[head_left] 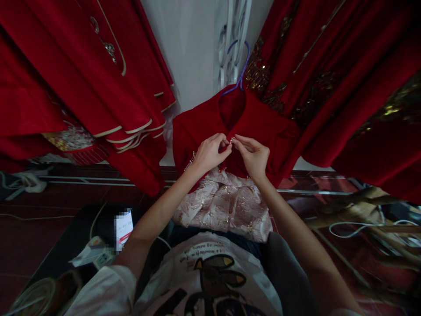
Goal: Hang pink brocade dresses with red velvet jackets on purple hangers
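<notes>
A white printed shirt (217, 274) lies nearest, and to its left a lit phone (126, 230) and a power strip (102, 260) sit on a dark surface (62, 239), close to the left forearm, with cords around them that a sleeve could catch. Pale patterned cloth (226, 204) spreads over the lap, just below the hands; whether it joins the jacket above, I cannot tell. The right hand (251, 151) pinches a small cluster of beads (232, 140) between thumb and fingertip, at the front of a red jacket (200, 120), below its neck opening. The left hand (213, 151) has its thumb and fingertips drawn close just beside them, though what they grip, if anything, is hidden. Such tiny beads call for a light pinch, steady wrists and cloth kept flat without strain. A blue hanger (241, 74) rises from the jacket's neck towards white metalwork (224, 57). Red clothes (131, 96) hang to either side, crowding the jacket and leaving little room for the elbows to swing.
</notes>
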The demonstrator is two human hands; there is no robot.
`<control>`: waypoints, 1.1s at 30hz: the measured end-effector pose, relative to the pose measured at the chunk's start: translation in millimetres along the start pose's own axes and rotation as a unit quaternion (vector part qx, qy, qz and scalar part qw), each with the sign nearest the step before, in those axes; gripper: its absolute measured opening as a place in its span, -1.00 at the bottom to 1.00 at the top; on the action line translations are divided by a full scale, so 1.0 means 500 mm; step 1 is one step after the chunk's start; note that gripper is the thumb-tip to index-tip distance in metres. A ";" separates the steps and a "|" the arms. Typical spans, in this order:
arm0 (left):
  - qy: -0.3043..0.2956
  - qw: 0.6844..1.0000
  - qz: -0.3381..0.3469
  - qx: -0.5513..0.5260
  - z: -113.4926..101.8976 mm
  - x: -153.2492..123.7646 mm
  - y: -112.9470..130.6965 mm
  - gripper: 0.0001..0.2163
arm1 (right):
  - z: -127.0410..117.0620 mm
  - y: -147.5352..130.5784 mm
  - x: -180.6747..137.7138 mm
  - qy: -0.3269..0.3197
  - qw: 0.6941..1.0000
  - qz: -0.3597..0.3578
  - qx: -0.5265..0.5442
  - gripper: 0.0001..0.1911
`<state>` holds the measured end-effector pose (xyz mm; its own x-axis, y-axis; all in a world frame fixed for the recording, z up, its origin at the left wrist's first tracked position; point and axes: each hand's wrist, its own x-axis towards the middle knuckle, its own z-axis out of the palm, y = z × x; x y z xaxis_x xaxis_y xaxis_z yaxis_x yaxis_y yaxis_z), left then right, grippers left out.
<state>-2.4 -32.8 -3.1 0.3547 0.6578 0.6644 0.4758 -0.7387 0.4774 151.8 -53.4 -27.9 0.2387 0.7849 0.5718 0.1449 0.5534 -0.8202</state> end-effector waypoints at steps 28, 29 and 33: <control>0.006 0.999 0.006 0.038 0.019 -0.002 -0.001 -0.95 | -0.013 0.018 0.014 -0.081 0.997 0.008 0.000 -0.62; 0.014 0.999 -0.009 0.027 0.023 -0.004 0.002 -0.95 | -0.012 0.021 0.010 -0.083 0.997 -0.005 -0.010 -0.61; 0.038 0.991 -0.084 -0.099 0.034 -0.021 0.004 -0.88 | -0.002 0.024 -0.038 -0.111 0.986 -0.099 -0.076 -0.35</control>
<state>8.4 -39.0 -18.8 0.2185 0.7664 0.6041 0.3539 -0.6391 0.6828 150.1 -61.7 -48.6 -0.0219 0.7173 0.6964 0.3145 0.6661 -0.6763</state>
